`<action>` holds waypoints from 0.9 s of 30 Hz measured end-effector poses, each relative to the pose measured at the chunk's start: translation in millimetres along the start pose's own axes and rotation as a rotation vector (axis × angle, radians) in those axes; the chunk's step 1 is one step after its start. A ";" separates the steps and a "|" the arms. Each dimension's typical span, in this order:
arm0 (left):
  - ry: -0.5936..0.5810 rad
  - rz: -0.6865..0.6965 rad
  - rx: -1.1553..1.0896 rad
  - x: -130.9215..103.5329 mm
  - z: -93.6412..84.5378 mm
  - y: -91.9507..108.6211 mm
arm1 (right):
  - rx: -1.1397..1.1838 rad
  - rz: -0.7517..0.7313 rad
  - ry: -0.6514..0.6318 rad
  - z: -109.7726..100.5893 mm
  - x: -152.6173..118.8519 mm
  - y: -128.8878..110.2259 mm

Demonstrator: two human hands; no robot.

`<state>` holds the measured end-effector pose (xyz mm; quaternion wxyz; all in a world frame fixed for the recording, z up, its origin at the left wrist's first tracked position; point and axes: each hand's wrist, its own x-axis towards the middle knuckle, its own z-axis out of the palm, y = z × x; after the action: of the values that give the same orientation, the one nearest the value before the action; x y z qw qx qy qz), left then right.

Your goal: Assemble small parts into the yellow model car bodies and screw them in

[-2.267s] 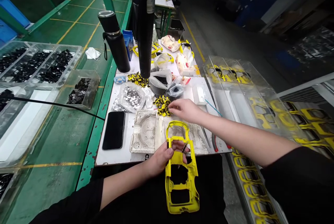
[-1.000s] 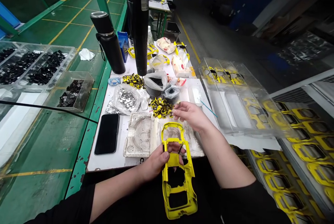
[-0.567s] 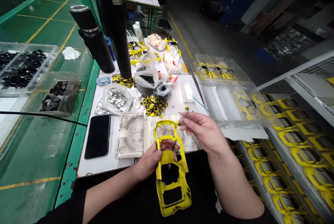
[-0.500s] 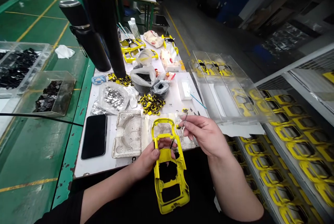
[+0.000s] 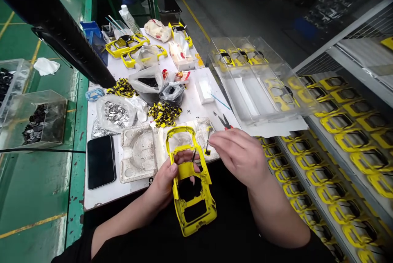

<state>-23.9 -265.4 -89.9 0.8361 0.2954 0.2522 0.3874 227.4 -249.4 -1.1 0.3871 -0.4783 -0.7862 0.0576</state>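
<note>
at the near edge of the white table [image 5: 106, 194], cradled the yellow frame [image 5: 186, 169] in the left hand [image 5: 164, 179], with thumb over a side rail and fingers curled behind, probably to leave the ribbed inner face in view. just beside the opposite rail, pinched a slim part [image 5: 208, 152] between thumb and fingertips of the right hand [image 5: 241, 154], likely by the middle to leave 2 yellow ends free. ahead, had a loose heap of yellow-and-black pieces [image 5: 165, 113], presumably for easy reach, and flat silvery bits [image 5: 116, 114] in a crinkled plastic bag [image 5: 127, 107], presumably against scattering. to the left, saw a chalky, stained block [image 5: 139, 152] with a rounded hollow, beside a smooth black phone [image 5: 101, 160].
</note>
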 end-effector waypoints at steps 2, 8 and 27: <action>-0.009 -0.023 -0.030 -2.4 10.7 5.5 | 0.048 0.014 0.091 -5.1 -0.7 -2.0; -0.071 -0.055 -0.025 -9.4 31.9 9.8 | 0.530 0.222 0.183 0.3 -13.5 -19.8; -0.036 -0.177 0.106 -7.5 42.0 1.9 | 0.916 0.398 0.178 3.0 -37.2 -20.7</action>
<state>-1.8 -283.0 -57.8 0.8547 0.3225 0.2824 0.2928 219.8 -289.3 -14.3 0.6041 -0.4029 -0.5379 0.4282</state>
